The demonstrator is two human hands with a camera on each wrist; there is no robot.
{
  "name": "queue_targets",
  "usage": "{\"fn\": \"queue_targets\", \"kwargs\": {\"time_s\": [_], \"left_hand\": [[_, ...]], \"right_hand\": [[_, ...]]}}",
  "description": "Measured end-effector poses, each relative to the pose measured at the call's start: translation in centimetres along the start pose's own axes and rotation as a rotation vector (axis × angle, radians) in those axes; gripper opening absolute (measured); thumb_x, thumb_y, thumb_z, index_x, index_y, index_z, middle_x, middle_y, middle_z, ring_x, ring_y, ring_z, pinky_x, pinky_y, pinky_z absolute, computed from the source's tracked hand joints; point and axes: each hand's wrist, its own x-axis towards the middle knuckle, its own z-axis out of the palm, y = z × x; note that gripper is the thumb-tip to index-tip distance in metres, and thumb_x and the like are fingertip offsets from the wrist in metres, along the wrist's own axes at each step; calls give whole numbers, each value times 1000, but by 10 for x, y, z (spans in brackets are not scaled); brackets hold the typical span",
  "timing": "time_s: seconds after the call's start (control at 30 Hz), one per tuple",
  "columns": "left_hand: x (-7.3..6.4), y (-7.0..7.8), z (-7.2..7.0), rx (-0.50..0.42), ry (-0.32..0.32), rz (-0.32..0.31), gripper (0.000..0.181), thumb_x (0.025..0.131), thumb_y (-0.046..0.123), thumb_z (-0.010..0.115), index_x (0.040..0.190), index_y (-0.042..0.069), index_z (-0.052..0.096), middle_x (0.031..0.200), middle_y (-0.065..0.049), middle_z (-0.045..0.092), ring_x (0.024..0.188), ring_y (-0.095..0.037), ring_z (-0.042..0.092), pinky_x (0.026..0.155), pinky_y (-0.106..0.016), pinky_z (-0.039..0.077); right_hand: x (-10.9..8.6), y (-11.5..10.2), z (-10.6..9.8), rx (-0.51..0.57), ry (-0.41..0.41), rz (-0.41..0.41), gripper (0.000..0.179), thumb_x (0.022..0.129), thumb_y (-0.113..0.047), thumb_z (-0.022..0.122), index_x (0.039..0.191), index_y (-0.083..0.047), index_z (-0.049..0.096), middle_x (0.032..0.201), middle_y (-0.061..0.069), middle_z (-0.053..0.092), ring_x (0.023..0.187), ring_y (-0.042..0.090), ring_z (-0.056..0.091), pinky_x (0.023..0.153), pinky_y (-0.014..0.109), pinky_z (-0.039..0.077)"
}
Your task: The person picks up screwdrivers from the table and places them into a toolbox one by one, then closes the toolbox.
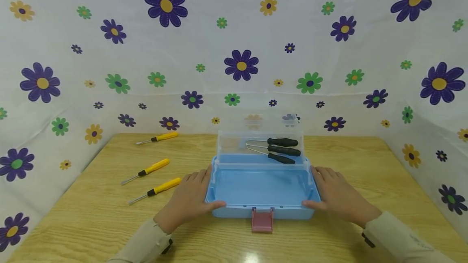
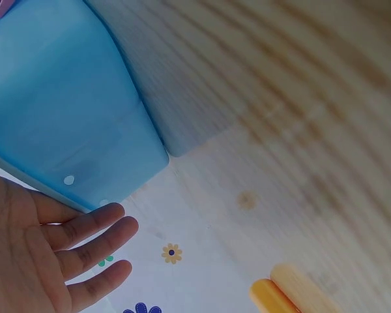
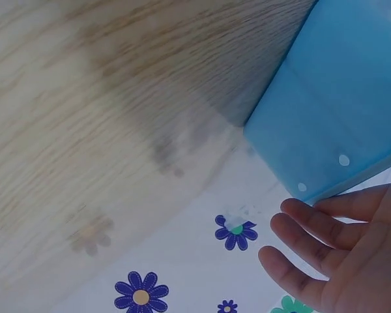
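Observation:
A light blue toolbox (image 1: 263, 188) stands on the table with its clear lid (image 1: 228, 143) raised and its pink latch (image 1: 262, 221) hanging at the front. Three screwdrivers with black handles (image 1: 283, 150) show at the back of the box, by the raised lid. My left hand (image 1: 191, 196) touches the box's left side, thumb on the front rim. On the opposite side, my right hand (image 1: 338, 196) rests likewise. Both wrist views show straight, slightly spread fingers along the blue wall (image 2: 72, 98), (image 3: 339, 104). The thumbs are out of those two views.
Three yellow-handled screwdrivers lie left of the box: one at the back (image 1: 164, 136), one midway (image 1: 155, 166), and the nearest (image 1: 166, 186) close to my left hand. Flowered white cloth (image 1: 241, 31) hangs behind and beside the wooden table (image 1: 91, 222).

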Motion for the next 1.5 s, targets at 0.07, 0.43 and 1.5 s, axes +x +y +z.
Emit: {"fn": "queue_targets", "kwargs": {"time_s": [0.07, 0.43, 1.5], "left_hand": [[1, 0, 0, 2, 4, 2, 107, 77, 75, 50, 145, -4, 27, 135, -22, 50, 120, -36, 52, 100, -53, 42], [1, 0, 2, 11, -2, -1, 108, 77, 76, 49, 145, -4, 26, 136, -22, 50, 121, -37, 51, 101, -53, 41], [10, -16, -19, 20, 52, 49, 82, 84, 63, 53, 140, 5, 43, 126, -18, 57, 114, -34, 56, 97, -50, 44]], "right_hand": [[-1, 0, 0, -25, 16, -15, 106, 76, -77, 48, 138, 8, 39, 138, 25, 45, 125, 41, 44, 101, 60, 36], [-2, -1, 2, -181, 101, -65, 105, 74, -80, 46, 133, 6, 46, 130, 20, 53, 116, 34, 51, 93, 53, 43], [2, -2, 1, -152, 72, -28, 108, 70, -81, 50, 131, 8, 48, 120, 21, 60, 107, 34, 57, 90, 52, 47]]}}
